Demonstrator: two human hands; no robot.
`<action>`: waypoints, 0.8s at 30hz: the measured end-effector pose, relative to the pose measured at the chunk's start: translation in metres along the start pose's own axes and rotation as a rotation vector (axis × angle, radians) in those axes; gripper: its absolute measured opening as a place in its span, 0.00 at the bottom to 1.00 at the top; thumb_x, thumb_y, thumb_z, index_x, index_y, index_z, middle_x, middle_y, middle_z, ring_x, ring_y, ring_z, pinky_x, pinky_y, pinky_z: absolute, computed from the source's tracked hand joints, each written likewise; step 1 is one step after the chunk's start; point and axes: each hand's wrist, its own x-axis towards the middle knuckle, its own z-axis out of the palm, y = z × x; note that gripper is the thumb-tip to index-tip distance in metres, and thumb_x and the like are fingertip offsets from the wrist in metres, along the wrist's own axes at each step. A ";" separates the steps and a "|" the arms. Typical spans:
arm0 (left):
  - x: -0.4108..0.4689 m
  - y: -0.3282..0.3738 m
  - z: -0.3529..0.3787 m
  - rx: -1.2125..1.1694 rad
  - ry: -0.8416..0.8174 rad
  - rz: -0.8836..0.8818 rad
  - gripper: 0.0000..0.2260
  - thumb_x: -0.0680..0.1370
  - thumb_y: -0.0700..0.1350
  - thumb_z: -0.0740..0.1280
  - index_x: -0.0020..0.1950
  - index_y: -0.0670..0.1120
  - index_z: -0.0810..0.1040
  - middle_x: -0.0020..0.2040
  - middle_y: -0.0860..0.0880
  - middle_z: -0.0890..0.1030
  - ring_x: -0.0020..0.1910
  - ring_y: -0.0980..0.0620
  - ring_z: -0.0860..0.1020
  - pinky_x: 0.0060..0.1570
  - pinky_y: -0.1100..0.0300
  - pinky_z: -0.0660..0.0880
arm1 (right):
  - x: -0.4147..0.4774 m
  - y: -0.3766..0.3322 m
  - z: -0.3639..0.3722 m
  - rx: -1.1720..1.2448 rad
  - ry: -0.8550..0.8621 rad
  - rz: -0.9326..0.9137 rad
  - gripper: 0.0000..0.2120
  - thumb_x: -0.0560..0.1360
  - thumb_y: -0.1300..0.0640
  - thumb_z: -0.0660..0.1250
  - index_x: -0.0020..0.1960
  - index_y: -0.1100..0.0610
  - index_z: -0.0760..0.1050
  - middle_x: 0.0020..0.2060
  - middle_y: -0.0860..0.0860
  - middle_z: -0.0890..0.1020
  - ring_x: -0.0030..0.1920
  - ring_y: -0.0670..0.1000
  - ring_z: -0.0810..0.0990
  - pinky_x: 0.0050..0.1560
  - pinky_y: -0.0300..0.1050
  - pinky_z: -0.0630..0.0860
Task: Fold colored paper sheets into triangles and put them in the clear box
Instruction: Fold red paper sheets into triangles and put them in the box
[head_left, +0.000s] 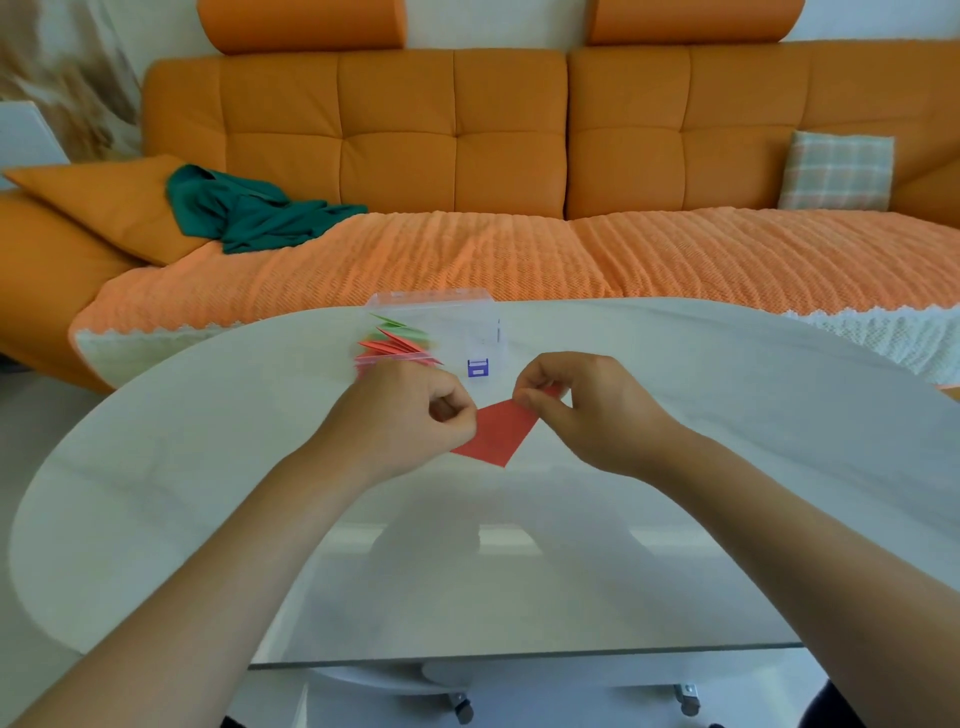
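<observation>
A red paper sheet (497, 435) hangs just above the glass table (208, 493), held by two corners so its lowest point faces me. My left hand (410, 415) pinches its left corner and my right hand (587, 410) pinches its right corner, which is curled over behind the fingers. Past my hands stands the clear box (441, 325) with its lid open. Several folded red and green triangles (397, 343) lie in the box's left part, partly hidden by my left hand.
A small blue clasp (478, 368) sits on the box's front. Behind the table runs an orange sofa (457, 135) with a green cloth (249, 210) at the left and a checked cushion (836, 171) at the right.
</observation>
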 end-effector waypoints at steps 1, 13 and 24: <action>0.000 -0.003 -0.004 0.007 0.002 -0.008 0.05 0.71 0.45 0.73 0.35 0.52 0.84 0.34 0.59 0.83 0.36 0.60 0.81 0.42 0.53 0.80 | 0.001 0.003 -0.003 -0.002 0.009 0.014 0.05 0.79 0.55 0.66 0.46 0.48 0.80 0.41 0.41 0.83 0.44 0.42 0.80 0.48 0.44 0.78; -0.005 -0.032 -0.024 -0.020 0.071 -0.106 0.07 0.76 0.45 0.71 0.39 0.53 0.86 0.40 0.61 0.85 0.42 0.64 0.81 0.47 0.62 0.77 | 0.005 0.011 -0.016 0.096 -0.033 0.086 0.07 0.78 0.57 0.69 0.44 0.47 0.82 0.40 0.41 0.84 0.42 0.42 0.79 0.46 0.35 0.74; -0.003 -0.005 0.008 -0.315 -0.171 -0.206 0.06 0.78 0.44 0.71 0.44 0.52 0.86 0.40 0.57 0.86 0.40 0.60 0.84 0.44 0.66 0.78 | 0.001 0.000 0.005 0.148 0.000 -0.059 0.10 0.78 0.56 0.70 0.58 0.47 0.79 0.50 0.42 0.80 0.48 0.44 0.79 0.51 0.33 0.73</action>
